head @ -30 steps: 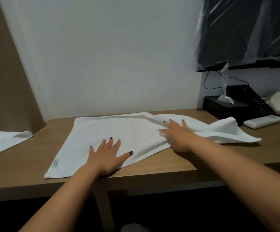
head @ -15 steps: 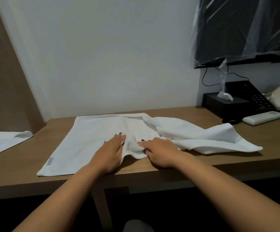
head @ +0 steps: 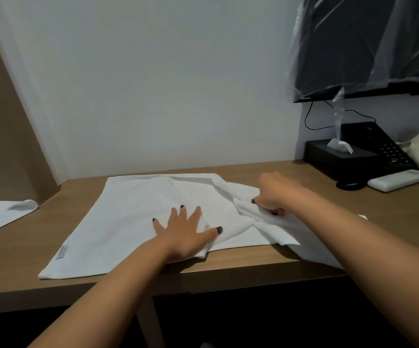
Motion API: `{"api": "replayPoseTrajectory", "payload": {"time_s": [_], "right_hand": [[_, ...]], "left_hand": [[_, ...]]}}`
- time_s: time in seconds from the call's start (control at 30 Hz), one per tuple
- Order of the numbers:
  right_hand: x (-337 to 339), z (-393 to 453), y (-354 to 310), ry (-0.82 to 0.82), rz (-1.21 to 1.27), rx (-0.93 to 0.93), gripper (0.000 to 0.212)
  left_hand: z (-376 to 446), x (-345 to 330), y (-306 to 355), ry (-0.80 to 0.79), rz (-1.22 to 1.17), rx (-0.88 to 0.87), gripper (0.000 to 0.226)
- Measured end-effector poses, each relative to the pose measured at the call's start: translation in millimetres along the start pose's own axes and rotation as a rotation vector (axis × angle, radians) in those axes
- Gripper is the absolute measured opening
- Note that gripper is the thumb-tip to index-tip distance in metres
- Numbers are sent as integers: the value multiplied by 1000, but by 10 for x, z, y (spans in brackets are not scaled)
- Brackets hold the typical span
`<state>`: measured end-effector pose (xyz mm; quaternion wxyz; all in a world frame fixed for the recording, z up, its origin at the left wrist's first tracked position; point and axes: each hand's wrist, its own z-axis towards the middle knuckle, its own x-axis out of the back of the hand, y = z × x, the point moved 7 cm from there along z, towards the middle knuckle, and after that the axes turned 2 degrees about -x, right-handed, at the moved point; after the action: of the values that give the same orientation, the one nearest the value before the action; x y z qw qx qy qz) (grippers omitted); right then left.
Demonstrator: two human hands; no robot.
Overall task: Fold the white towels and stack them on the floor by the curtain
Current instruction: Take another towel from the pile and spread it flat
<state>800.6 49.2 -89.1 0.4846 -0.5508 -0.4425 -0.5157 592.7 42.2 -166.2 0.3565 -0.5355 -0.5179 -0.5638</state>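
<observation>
Fingers of the left hand (head: 187,233) are spread and laid flat on a large white cloth towel (head: 133,217), by which the fabric is pressed down against a brown wooden desk (head: 266,262). To the left of this hand the towel is laid out smooth, and a small grey label (head: 62,252) is seen at its near left edge. Just to the right, a bunched fold of the same towel is pinched by the right hand (head: 276,194), whose fingers are curled round the cloth, with the thumb tip shown at the fold. Beneath and beyond the right forearm the rest of the towel is rumpled, and part of it is draped over the near edge of the desk.

Far to the left of the left hand, a second white towel (head: 0,214) is seen on a lower surface, partly cut off by the picture's edge. Beyond and to the right of the right hand, a black rectangular tissue box (head: 328,159) with a white tissue sticking up is set against the wall, with a black desk telephone (head: 376,146) beside it and a white oblong remote control (head: 399,180) in front. Above these, a dark flat screen wrapped in clear plastic film (head: 366,43) is mounted.
</observation>
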Motion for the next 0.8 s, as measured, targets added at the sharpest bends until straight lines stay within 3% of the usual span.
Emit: {"api": "replayPoseTrajectory", "payload": {"time_s": [0.17,0.3,0.33,0.4,0.47,0.53,0.6,0.67,0.8], "right_hand": [[-68,178,-140,-5,-53,-2,11],[390,456,-43,469,7,-23,30],[370,543,-14,480,11,-3,39],[73,693,-1,256,78,38,66],[-314,734,-32,35,167,76,69],[-495,676,-78,-5,226,151,41],[-558,566,-76,-13,339,196,32],[-620,444,-21,-36,413,240,40],[-799,165,132,-57,232,265,75]], "left_hand": [[17,-68,-65,-22,62,-24,87],[-24,-70,-103,22,62,-55,76],[-28,-63,-101,34,55,-57,75],[-35,-56,-102,46,46,-54,74],[-45,-59,-102,53,47,-51,75],[-50,-59,-102,57,44,-47,75],[-49,-56,-107,60,50,-45,75],[-47,-51,-111,52,69,-47,74],[-46,-26,-195,29,71,-63,68]]}}
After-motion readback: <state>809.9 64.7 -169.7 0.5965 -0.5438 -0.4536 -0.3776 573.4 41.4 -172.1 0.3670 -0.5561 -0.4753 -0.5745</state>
